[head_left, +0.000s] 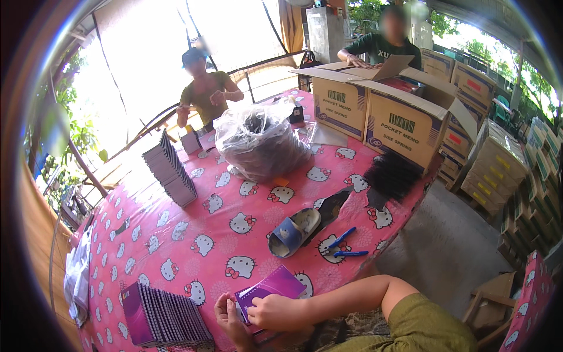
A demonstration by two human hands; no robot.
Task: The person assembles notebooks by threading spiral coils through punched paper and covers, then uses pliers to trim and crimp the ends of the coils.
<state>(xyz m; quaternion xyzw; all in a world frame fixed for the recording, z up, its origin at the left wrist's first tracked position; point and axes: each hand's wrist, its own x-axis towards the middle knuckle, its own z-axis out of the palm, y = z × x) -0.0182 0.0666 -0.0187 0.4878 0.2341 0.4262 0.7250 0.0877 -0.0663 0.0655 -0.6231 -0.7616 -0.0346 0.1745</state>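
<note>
A purple notebook (280,284) with a row of punched holes along one edge lies at the table's near side. My right hand (270,312) is closed over its near left part, the fingertips pinched at the edge; what they pinch is too small to make out. Just left of it, my left hand (230,317) has its fingers curled at the notebook's left edge, and anything inside them is hidden. To the left stands a leaning row of purple spiral notebooks (170,317). Beyond the right forearm lie two blue-handled hand tools (346,245) and a blue slipper (287,236).
The table has a pink patterned cover (226,202). On it are another notebook stack (170,170), a bulging clear plastic bag (258,141), a pile of black coils (392,176) and open cartons (402,130). Two people work across the table. More cartons (492,158) stand right.
</note>
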